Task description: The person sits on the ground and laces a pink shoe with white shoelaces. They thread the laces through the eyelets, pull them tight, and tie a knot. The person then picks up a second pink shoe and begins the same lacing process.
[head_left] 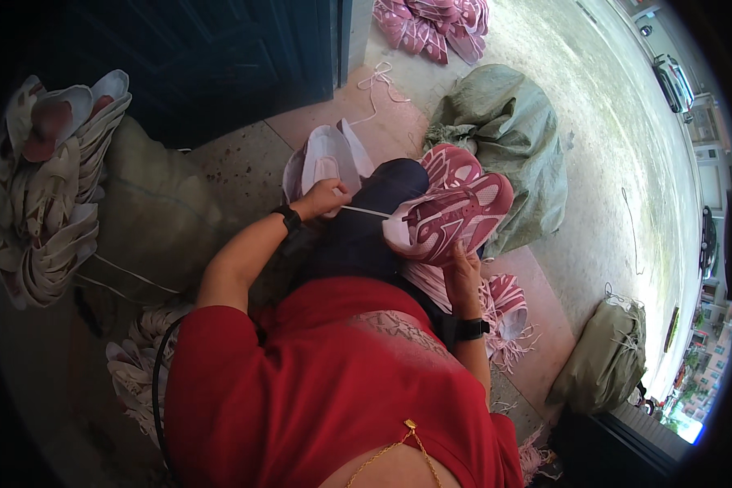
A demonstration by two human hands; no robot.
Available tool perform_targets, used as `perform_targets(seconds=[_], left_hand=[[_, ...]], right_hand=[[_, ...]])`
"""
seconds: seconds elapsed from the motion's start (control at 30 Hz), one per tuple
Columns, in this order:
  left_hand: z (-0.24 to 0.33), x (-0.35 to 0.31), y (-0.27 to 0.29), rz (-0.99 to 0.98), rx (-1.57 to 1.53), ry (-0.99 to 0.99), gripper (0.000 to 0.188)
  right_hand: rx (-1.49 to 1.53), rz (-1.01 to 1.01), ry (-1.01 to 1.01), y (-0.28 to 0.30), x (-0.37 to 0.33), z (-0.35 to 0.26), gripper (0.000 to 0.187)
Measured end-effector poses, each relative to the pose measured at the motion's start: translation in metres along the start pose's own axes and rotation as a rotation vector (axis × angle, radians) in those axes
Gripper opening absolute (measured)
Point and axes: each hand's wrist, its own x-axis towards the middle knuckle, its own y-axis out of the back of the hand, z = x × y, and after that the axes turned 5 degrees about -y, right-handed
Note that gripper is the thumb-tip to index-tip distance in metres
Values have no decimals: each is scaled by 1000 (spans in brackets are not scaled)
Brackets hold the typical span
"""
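Note:
My right hand (462, 272) grips a pink and white shoe upper (451, 218) from below, holding it over my lap. My left hand (324, 198) pinches a white lace (364, 211) that runs taut from my fingers to the upper's edge. A second pink upper (447, 165) lies just behind the held one on my dark trousers. Both wrists wear dark bands.
White shoe uppers (327, 156) lie on the floor beyond my left hand. A stack of cream uppers (53, 187) rests on a sack at left. A green sack (508, 130) sits ahead right, another sack (606, 358) at right. More pink uppers (508, 305) lie beside my right knee.

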Motion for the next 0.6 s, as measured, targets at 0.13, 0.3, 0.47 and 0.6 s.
perform_targets(seconds=[0.13, 0.3, 0.47, 0.6], left_hand=[[53, 9, 42, -25, 28, -164, 25], [146, -8, 18, -295, 178, -363, 37], [152, -5, -56, -394, 318, -340, 60], [158, 4, -108, -258, 585, -497, 52]], right_hand=[[34, -90, -66, 10, 0, 12, 19], [420, -100, -96, 33, 5, 6, 41], [514, 134, -188, 86, 29, 14, 47], [535, 88, -208, 74, 37, 13, 40]])
